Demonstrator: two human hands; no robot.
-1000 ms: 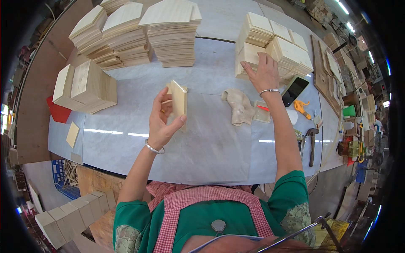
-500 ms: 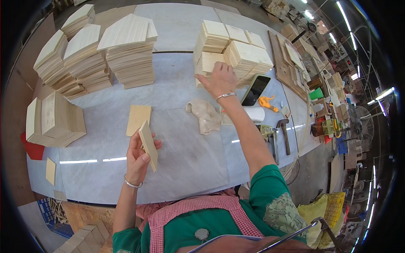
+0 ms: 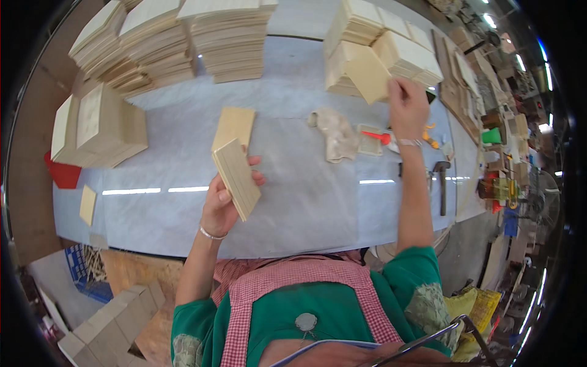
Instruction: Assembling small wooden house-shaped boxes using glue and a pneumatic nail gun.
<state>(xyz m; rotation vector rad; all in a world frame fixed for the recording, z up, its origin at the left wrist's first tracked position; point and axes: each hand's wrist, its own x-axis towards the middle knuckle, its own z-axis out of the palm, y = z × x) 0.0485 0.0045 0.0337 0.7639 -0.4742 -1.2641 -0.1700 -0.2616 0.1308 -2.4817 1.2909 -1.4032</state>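
Between the fingers and thumb of my left hand (image 3: 221,207) is a small bundle of thin pale wooden boards (image 3: 237,180), tilted with its edges showing. Just beyond it, a single wooden board (image 3: 235,125) lies flat on the table, partly behind the bundle. My right hand (image 3: 408,109) pinches a thin wooden panel (image 3: 368,74) by its corner, in front of the stacked boards (image 3: 400,54) at the back right. That forearm and hand hide most of the phone and the tools beneath.
Tall board stacks (image 3: 229,52) stand at the back left, with another block of boards (image 3: 113,131) nearer. A crumpled cloth glove (image 3: 335,134), a small tray (image 3: 369,145) and a hammer (image 3: 443,183) lie on the grey tabletop (image 3: 293,202). A board offcut (image 3: 88,205) sits near the left edge.
My right hand has lifted a panel off the back right stack and moved right with it. My left hand has turned its bundle to show more of the face. The whole view has shifted.
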